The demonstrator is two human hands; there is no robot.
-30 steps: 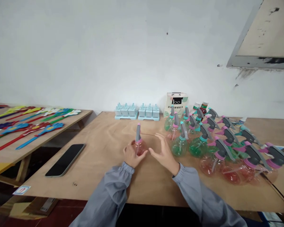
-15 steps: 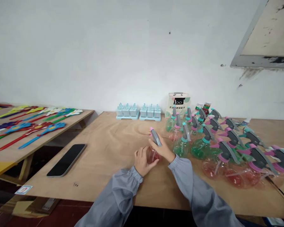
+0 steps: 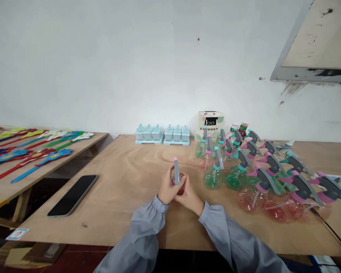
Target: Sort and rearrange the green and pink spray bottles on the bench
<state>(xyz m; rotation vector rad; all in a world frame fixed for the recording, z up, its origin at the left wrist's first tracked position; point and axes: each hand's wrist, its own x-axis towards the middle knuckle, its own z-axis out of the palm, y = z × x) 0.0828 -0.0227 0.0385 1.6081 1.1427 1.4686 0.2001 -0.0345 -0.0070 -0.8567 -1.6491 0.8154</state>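
A spray bottle (image 3: 176, 172) with a pink nozzle, a grey trigger and a reddish body stands upright between my two hands, over the middle of the wooden table. My left hand (image 3: 168, 186) wraps around its left side, near the neck and trigger. From the right, my right hand (image 3: 188, 195) closes round the body, which is mostly hidden by the fingers. Just to the right, a green spray bottle (image 3: 213, 176) with a turquoise collar is the nearest of several green and pink spray bottles grouped on the table.
A black phone (image 3: 72, 195) lies on the table (image 3: 116, 223) at the left. Light blue popsicle moulds (image 3: 177, 135) and a paper bag (image 3: 209, 127) stand by the wall. Colourful hand-shaped strips (image 3: 42, 161) cover another table at far left. A black cable runs at right.
My left hand has moved up onto the bottle's neck, and my right hand has gone from its top down to the body. The bottle has turned. The view has shifted slightly.
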